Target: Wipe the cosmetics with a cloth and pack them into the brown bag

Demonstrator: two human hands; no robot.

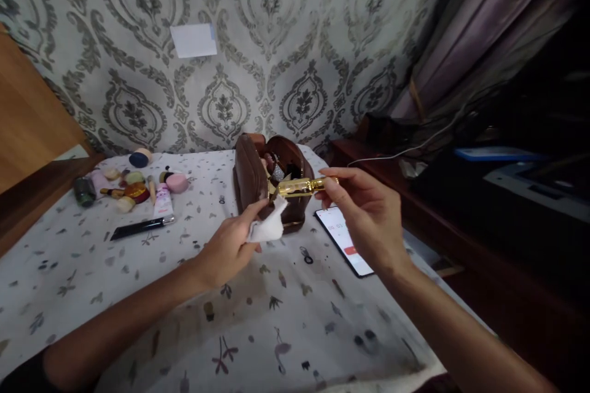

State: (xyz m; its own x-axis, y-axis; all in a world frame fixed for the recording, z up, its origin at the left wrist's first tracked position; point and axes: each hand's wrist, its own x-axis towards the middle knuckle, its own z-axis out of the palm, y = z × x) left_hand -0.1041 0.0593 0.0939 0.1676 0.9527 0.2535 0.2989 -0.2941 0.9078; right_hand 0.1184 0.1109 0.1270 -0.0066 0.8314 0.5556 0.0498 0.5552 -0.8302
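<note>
My right hand [371, 215] pinches the gold tube [295, 187] by one end, probably to leave its length bare, in front of the open bag [249, 169]. My left hand [225, 250] holds a tissue [270, 227] near its other end. The phone [337, 234] lies face up, likely for reading.

Phone [332, 232] is partly covered by the right hand [369, 215], gold tube [295, 188] is partly hidden by the thumb [338, 194], contents [277, 172] of the brown bag [249, 175] are partly concealed, wooden panel [32, 104] is cut off by the left edge
</note>
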